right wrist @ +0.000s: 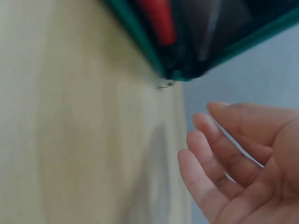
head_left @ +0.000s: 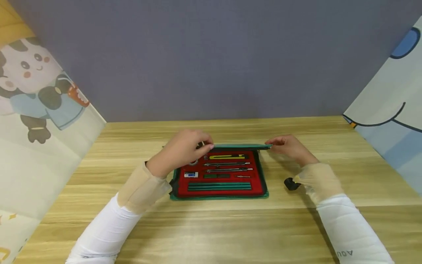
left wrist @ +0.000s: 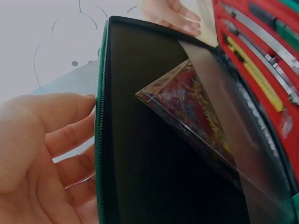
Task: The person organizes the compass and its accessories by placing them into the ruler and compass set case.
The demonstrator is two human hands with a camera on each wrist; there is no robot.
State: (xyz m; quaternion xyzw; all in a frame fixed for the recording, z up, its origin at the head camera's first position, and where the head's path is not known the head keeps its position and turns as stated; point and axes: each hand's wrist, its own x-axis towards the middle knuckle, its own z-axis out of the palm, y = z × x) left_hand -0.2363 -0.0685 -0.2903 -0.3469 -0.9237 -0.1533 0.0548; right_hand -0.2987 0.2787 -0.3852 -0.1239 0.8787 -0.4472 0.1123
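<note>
A green zip case (head_left: 219, 198) lies unfolded on the table, its lid (head_left: 238, 147) raised along the far side. My left hand (head_left: 184, 149) pinches the lid's edge between thumb and fingers. Close to the lid's right corner is my right hand (head_left: 290, 148); in the right wrist view its loosely bent fingers stand apart from the case and hold nothing. Red lining carries a yellow utility knife (head_left: 225, 157), two metal drawing tools, likely compasses (head_left: 227, 170), an eraser (head_left: 191, 175) and dark green bars (head_left: 219, 186). Inside the lid's clear pocket sits a plastic packet (left wrist: 182, 105).
The wood-grain table (head_left: 214, 231) extends around the case. A grey panel (head_left: 217, 62) stands behind it, with patterned walls at left and right. A small black object (head_left: 291, 184) shows beside my right wrist.
</note>
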